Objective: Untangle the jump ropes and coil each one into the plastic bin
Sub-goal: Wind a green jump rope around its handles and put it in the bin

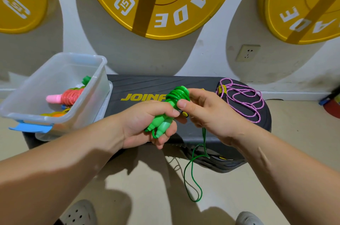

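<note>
My left hand [145, 123] grips the two green handles of a green jump rope [178, 95], with the cord wound in several turns around their upper ends. Against that coil my right hand [207, 112] pinches the green cord, and a loose loop hangs down from it toward the floor. A pink jump rope [244, 99] lies in loose loops on the right end of the black step platform [139, 86]. The clear plastic bin [92, 94] stands on the platform's left end and holds a coiled red rope with a pink handle [64, 96], plus others.
Yellow weight plates [165, 3] hang on the white wall behind, with a wall socket [247, 53] at the right. My feet in grey shoes [79, 213] stand on the beige floor below. A red object [333, 106] sits at the far right edge.
</note>
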